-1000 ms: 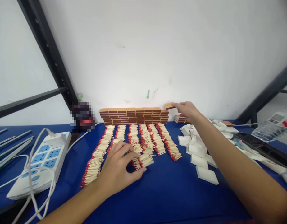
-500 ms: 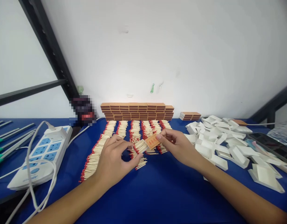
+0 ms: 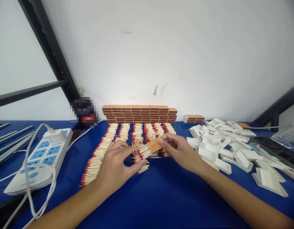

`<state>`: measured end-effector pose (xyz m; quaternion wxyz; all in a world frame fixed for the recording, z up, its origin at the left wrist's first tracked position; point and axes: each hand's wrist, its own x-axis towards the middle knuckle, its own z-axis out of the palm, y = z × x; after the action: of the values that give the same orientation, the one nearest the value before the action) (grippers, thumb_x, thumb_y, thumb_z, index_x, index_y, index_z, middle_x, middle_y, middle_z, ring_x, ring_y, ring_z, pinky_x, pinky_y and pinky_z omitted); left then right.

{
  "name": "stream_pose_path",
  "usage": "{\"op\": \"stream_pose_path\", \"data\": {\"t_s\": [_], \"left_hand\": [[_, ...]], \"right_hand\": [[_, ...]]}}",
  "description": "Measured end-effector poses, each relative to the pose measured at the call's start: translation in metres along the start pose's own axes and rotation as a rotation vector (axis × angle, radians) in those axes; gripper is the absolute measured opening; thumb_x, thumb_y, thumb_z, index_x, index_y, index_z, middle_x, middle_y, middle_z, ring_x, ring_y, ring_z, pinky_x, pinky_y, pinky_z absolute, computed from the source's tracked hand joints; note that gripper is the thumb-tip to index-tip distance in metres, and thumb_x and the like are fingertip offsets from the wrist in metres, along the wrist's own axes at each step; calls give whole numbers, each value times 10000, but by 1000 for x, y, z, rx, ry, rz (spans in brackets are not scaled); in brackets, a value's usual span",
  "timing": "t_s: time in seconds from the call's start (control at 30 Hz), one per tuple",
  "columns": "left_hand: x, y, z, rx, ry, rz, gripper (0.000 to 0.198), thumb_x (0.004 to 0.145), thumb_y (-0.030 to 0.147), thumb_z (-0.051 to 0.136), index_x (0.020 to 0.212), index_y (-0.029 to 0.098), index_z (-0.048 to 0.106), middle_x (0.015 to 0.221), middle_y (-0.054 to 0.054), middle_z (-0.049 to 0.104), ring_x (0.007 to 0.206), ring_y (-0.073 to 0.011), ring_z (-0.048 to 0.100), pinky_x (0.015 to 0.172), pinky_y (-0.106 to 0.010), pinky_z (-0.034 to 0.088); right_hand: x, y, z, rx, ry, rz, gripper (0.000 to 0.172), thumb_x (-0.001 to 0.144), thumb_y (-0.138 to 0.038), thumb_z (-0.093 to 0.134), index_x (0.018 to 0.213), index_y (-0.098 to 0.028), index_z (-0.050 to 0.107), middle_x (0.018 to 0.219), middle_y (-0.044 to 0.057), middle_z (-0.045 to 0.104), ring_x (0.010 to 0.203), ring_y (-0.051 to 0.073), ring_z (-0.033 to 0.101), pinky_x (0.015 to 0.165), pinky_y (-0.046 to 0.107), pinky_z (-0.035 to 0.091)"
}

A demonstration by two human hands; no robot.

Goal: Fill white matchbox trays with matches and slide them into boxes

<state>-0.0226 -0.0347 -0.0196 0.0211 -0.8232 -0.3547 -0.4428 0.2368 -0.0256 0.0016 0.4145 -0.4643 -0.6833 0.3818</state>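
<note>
Between thumb and fingers, my left hand (image 3: 119,162) grips the end of a white matchbox tray (image 3: 138,155) full of red-tipped matches (image 3: 144,151). My right hand (image 3: 174,146) pinches an orange matchbox sleeve (image 3: 155,145) with printed red characters. The sleeve covers the tray's far right end; the match heads still show at the left. Below and behind the hands lie rows of loose matches (image 3: 96,162), partly hidden by my left hand. Stacked matchboxes (image 3: 139,114) stand against the wall behind these rows.
Many white empty trays (image 3: 223,140) are heaped at the right, beside a dark phone (image 3: 276,151). A small stack of matchboxes (image 3: 194,119) stands near the wall. On the left are a white power strip (image 3: 42,159) with looped cable and several green-handled rods (image 3: 14,148).
The sleeve has slid further left over the match-filled tray, so less of the tray shows. Both hands stay in nearly the same place; the view has shifted slightly.
</note>
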Motion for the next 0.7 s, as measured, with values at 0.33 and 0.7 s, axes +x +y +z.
{"op": "stream_pose_path", "data": {"t_s": [0.33,0.7], "left_hand": [[2,1,-2,-59,25,-19,299,882,382,866,1129,226,801,869,-29,747,829,-198,677,787,-364,564],[1,-5,1,-136,30,-106,324,824,342,917,1116,242,820,955,-25,731,868,-185,703,796,-324,583]], "right_hand": [[-1,-4,-6,-9,-78,58,521,971,-737,590,861,-228,567,599,-56,518,511,121,443,468,269,337],[-3,1,-9,-72,-96,48,467,1032,-657,563,855,-226,525,644,-54,507,571,120,451,527,276,346]]}}
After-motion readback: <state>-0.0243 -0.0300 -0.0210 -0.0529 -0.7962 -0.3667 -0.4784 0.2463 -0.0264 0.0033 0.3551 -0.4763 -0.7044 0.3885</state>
